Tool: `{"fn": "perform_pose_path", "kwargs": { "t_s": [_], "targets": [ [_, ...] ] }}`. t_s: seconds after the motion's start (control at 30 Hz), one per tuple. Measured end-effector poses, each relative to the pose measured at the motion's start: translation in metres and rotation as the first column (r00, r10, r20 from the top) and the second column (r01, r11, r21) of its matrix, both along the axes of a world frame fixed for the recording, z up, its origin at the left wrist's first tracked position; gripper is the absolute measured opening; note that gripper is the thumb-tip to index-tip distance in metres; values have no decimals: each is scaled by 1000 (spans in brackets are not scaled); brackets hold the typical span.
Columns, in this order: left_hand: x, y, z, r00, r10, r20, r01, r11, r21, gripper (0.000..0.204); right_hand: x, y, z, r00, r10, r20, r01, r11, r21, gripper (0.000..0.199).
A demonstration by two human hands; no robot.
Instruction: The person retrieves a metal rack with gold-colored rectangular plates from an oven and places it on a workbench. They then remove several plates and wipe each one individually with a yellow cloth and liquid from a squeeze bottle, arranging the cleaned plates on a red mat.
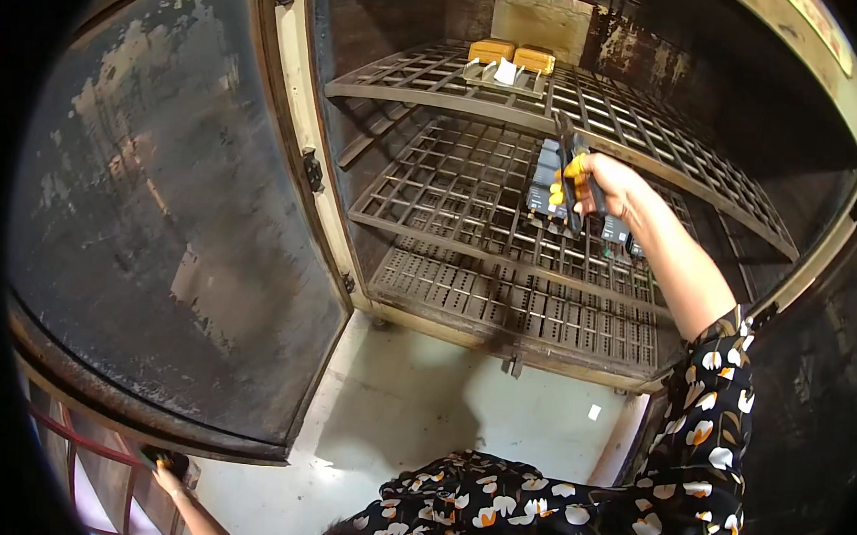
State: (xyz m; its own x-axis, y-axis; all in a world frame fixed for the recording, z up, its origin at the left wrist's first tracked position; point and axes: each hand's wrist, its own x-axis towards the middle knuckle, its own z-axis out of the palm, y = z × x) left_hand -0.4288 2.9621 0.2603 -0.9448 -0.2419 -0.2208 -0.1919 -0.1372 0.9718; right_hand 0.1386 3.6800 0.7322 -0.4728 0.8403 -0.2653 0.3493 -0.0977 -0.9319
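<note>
My right hand (599, 184), with yellow covers on its fingertips, reaches into a metal cabinet with barred shelves. Its fingers close round a long black frame (568, 183), held tilted in front of the middle shelf. Grey-blue rectangular modules (548, 168) show just left of that frame; whether they are fixed to it I cannot tell. More dark grey modules (616, 230) show under my wrist. Far out at the lower left, my left hand (166, 479) is closed at a small dark object (179, 463), whose kind is unclear. A yellow cover shows on one fingertip there.
The upper barred shelf (436, 98) carries two orange-brown blocks (512, 57) and a metal holder with a white slip (505, 72). A perforated plate (447, 273) lies below the middle shelf (432, 196). The worn cabinet door (182, 218) stands swung out at left. Red-framed racking (104, 473) stands beyond.
</note>
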Motion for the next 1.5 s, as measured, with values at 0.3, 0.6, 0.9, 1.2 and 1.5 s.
{"fn": "perform_pose_path", "kwargs": {
  "t_s": [0.3, 0.6, 0.9, 1.2, 1.5],
  "targets": [
    [93, 194, -229, 823, -277, 495, 168, 953, 253, 24, -68, 88, 39, 934, 80, 348, -89, 996, 9, 31],
    [29, 508, -142, 658, -676, 332, 627, 736, 257, 17, -126, 120, 58, 913, -82, 399, 100, 995, -24, 34],
    [-24, 591, -134, 590, -761, 270, 722, 647, 247, 20, -137, 145, 58, 864, -194, 464, 227, 974, -17, 30],
    [39, 614, -85, 469, -802, 370, 790, 568, 230, 26, -130, 151, 51, 821, -261, 508, 220, 965, 141, 28],
    [105, 683, 15, -32, -999, 44, 672, 11, 741, 40, -124, 85, 47, 845, -274, 458, 163, 950, 266, 23]
  ]
}}
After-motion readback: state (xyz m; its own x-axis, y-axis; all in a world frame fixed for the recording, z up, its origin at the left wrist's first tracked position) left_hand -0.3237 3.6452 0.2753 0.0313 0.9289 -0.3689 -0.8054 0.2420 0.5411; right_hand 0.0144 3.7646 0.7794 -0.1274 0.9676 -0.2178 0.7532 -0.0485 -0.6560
